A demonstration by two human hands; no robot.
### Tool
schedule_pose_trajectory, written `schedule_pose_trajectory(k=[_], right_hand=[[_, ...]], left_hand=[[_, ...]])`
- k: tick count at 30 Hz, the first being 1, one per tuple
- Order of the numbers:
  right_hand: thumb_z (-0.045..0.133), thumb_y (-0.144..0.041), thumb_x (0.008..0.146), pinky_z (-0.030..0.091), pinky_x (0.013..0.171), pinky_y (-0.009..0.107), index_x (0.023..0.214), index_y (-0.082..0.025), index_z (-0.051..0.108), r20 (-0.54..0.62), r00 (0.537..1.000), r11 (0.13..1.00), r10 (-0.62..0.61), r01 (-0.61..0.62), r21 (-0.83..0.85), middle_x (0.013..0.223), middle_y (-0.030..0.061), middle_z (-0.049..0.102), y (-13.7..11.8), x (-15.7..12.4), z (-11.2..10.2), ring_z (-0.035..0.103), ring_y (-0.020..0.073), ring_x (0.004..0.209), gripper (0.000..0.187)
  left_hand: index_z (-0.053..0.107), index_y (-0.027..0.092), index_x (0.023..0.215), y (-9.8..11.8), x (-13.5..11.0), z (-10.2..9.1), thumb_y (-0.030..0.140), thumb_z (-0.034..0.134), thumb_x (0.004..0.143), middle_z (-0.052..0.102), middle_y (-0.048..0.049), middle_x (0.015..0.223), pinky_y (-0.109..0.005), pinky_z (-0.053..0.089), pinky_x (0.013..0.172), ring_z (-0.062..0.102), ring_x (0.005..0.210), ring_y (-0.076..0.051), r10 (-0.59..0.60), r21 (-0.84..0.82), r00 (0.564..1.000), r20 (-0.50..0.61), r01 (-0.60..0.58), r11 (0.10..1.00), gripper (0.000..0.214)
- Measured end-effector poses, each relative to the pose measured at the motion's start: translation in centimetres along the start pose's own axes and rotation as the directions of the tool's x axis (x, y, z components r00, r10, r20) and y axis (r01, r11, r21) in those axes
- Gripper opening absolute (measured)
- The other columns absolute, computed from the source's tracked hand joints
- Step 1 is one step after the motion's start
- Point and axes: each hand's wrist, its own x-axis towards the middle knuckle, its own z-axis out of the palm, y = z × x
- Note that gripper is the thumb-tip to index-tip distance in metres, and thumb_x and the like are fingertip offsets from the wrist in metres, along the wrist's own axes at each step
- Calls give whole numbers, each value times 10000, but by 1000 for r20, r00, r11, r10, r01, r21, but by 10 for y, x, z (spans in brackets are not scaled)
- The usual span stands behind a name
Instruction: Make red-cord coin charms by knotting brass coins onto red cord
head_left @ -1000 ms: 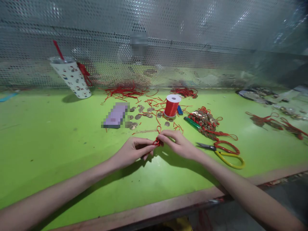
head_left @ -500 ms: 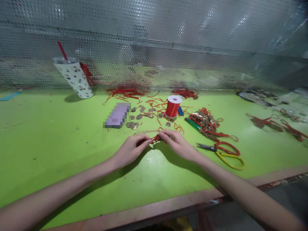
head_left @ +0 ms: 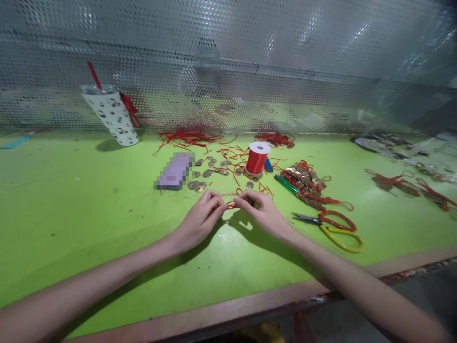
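Between my two hands, just above the green table, runs a short piece of red cord [head_left: 231, 205]. My left hand [head_left: 203, 216] pinches its left end between thumb and fingers. My right hand [head_left: 260, 210] grips the other end, where a loop shows above the fingertips and something dark, perhaps a coin, is partly hidden. Behind the hands stands a spool of red cord [head_left: 257, 159]. Loose brass coins [head_left: 197, 186] lie to its left. On the right are a heap of coins strung on red cord [head_left: 303, 178] and scissors [head_left: 326, 225] with one red and one yellow handle.
A pixelated phone-like purple object [head_left: 176, 171] lies left of the coins. A tumbler with a straw [head_left: 112, 116] stands back left. Red cord pieces [head_left: 191, 137] lie along the perforated metal screen [head_left: 153, 107]. A green lighter [head_left: 286, 184] touches the strung coins; a blue one [head_left: 268, 165] is by the spool.
The fingers of my left hand have curled in more and risen slightly. My right fingers have shifted on the cord, and more red cord shows between the hands.
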Motion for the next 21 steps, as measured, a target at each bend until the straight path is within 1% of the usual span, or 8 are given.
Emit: schedule_pose_trajectory(k=[2, 5, 9, 12, 13, 15, 18, 21], right_hand=[[643, -475, 932, 389, 610, 291, 828, -181, 692, -20, 1000, 1000, 17, -17, -6, 732, 17, 642, -1, 0, -1, 527, 158, 668, 316], [652, -455, 926, 384, 609, 287, 836, -179, 720, -10, 1000, 1000, 7, -7, 5, 742, 18, 659, -1, 2, -3, 521, 150, 666, 298], [672, -481, 905, 358, 563, 276, 907, -176, 743, 32, 999, 997, 43, -45, 56, 727, 9, 648, -2, 5, -10, 502, 133, 617, 313], [681, -444, 899, 378, 551, 264, 984, -170, 742, 73, 994, 995, 81, -85, 59, 791, 28, 692, -7, 6, -15, 532, 126, 616, 293], [682, -428, 901, 387, 551, 261, 1002, -168, 741, 104, 991, 995, 85, -91, 49, 805, 33, 705, -9, 7, -17, 546, 125, 618, 284], [677, -414, 912, 389, 544, 252, 991, -161, 742, 198, 976, 995, 89, -96, 24, 753, 30, 709, -12, 8, -21, 566, 121, 602, 273], [671, -435, 929, 366, 501, 231, 985, -155, 742, 349, 932, 994, 92, -109, 30, 644, 11, 697, -15, 10, -28, 550, 104, 532, 295], [683, -455, 923, 361, 444, 211, 1061, -158, 710, 451, 888, 982, 95, -157, 101, 723, 19, 752, -15, 12, -32, 501, 70, 443, 329]], left_hand=[[551, 197, 806, -1, -1, -1, 339, 430, 1033, 527, -52, 983, -367, 416, 907, 524, 975, -224, 29, -15, 999, -18, -30, 999, 294], [562, 198, 817, -2, -2, -3, 326, 432, 1037, 538, -43, 964, -354, 419, 888, 528, 953, -213, 57, -65, 998, -27, -59, 996, 286], [573, 196, 804, -1, -2, -5, 334, 465, 1031, 558, -41, 961, -364, 406, 913, 531, 964, -213, 40, -105, 998, -46, -44, 994, 287], [574, 193, 782, 0, -3, -5, 337, 478, 1026, 559, -43, 961, -366, 407, 914, 534, 961, -212, 27, -131, 999, -45, -32, 991, 299], [579, 192, 780, 0, -4, -6, 336, 485, 1023, 559, -42, 953, -362, 412, 905, 538, 954, -210, 24, -141, 999, -39, -30, 989, 298], [592, 187, 772, -1, -6, -6, 337, 504, 1016, 561, -41, 936, -351, 423, 882, 547, 939, -204, 18, -166, 999, -37, -23, 986, 300], [632, 179, 812, -2, -9, -6, 372, 522, 1014, 601, -48, 952, -327, 448, 789, 563, 856, -183, -34, -275, 999, -6, 31, 961, 300], [664, 175, 890, -5, -11, -6, 438, 551, 1002, 624, -37, 861, -300, 465, 681, 568, 753, -165, -117, -434, 992, 48, 126, 892, 307]])
